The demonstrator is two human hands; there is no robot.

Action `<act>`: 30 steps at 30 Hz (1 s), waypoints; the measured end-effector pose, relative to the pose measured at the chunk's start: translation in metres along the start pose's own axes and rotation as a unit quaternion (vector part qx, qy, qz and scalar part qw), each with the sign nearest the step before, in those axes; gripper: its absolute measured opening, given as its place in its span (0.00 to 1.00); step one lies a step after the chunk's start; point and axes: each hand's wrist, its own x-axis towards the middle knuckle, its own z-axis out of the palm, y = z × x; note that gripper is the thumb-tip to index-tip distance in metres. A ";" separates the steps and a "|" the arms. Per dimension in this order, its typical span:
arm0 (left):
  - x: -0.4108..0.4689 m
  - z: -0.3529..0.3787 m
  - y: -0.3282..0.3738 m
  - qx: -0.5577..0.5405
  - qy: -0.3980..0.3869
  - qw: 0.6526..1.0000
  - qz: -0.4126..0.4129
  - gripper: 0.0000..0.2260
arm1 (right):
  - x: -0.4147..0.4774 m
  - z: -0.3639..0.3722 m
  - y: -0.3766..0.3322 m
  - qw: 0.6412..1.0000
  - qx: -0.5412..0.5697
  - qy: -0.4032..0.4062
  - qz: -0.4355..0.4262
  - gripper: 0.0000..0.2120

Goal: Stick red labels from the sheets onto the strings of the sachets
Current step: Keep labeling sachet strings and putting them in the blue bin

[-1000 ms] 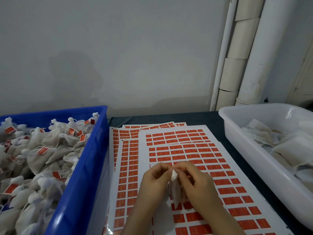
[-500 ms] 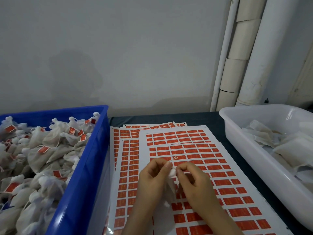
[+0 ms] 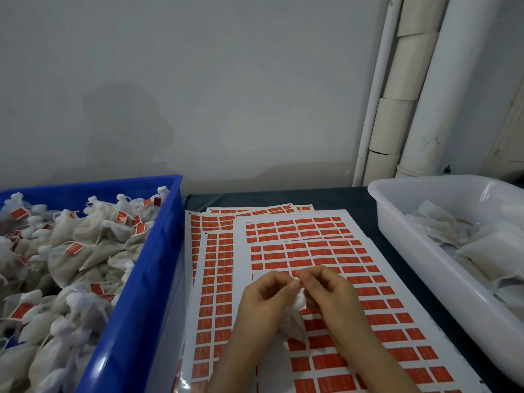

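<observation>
A small white sachet (image 3: 295,310) hangs between my two hands, above the sheets of red labels (image 3: 314,251) spread on the dark table. My left hand (image 3: 263,302) and my right hand (image 3: 331,296) meet fingertip to fingertip at the sachet's gathered top, both pinching there. The string and any label in the pinch are hidden by my fingers. Several white patches near my wrists mark spots on the top sheet where labels are gone.
A blue crate (image 3: 141,293) on the left holds several sachets with red labels on their strings. A white tub (image 3: 419,256) on the right holds flat sachets without labels. White pipes (image 3: 402,95) run down the wall behind it.
My fingertips parted a little half a second ago, showing a thin red piece above the sachet; now they are pressed together again at its top. The sachet stays between my hands.
</observation>
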 end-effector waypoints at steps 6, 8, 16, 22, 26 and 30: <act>-0.001 0.003 -0.001 0.037 -0.041 0.997 -0.053 0.06 | 0.003 0.004 -0.001 0.995 -0.083 0.053 -0.018 0.06; -0.002 0.003 -0.001 0.055 -0.072 0.994 -0.069 0.09 | 0.004 0.003 0.000 0.994 -0.090 0.067 -0.013 0.06; -0.002 0.002 -0.004 0.043 -0.110 0.991 -0.060 0.19 | 0.006 -0.011 -0.011 0.965 0.219 -0.002 0.144 0.19; 0.000 -0.001 -0.005 0.064 -0.093 0.992 -0.049 0.16 | 0.012 -0.015 -0.015 0.935 0.311 0.031 0.167 0.17; -0.001 0.000 -0.007 0.074 -0.077 0.993 -0.054 0.14 | 0.012 -0.015 -0.012 0.984 0.133 0.099 0.072 0.14; -0.002 -0.001 -0.008 0.065 -0.089 0.993 -0.049 0.11 | 0.010 -0.016 -0.010 0.991 0.033 0.133 0.012 0.11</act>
